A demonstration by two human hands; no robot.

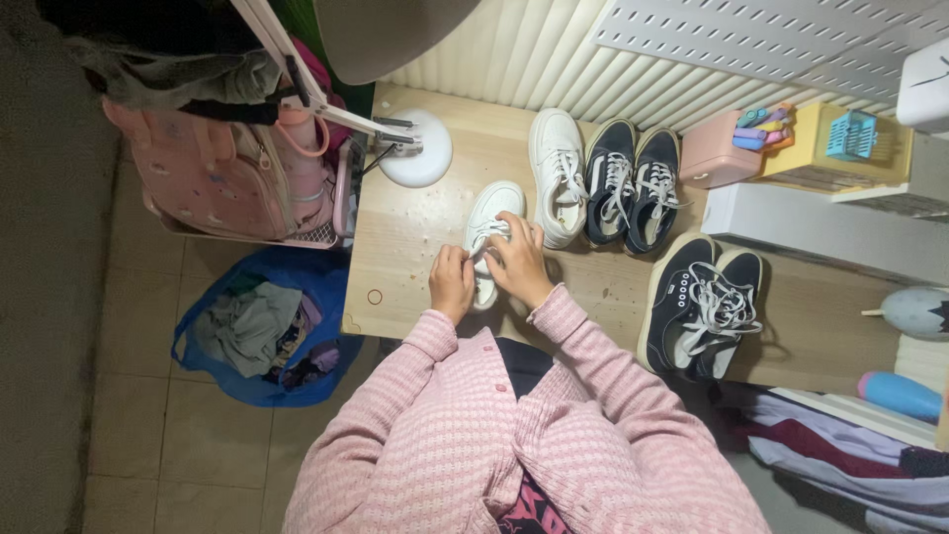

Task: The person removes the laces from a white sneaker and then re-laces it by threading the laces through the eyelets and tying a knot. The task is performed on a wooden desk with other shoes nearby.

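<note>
My left hand (pixel 452 283) and right hand (pixel 518 259) both pinching laces of white leather sneaker (pixel 490 237), centre of frame on pale wooden table (pixel 415 257). Matching white sneaker (pixel 556 174) just beside, upper right; 2 navy canvas pairs further right.

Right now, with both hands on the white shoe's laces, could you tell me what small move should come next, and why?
Probably draw the laces snug: both the left hand and right hand pinch the laces of the white shoe, which lies flat on the table beside its partner; whether a knot exists is hidden.
</note>
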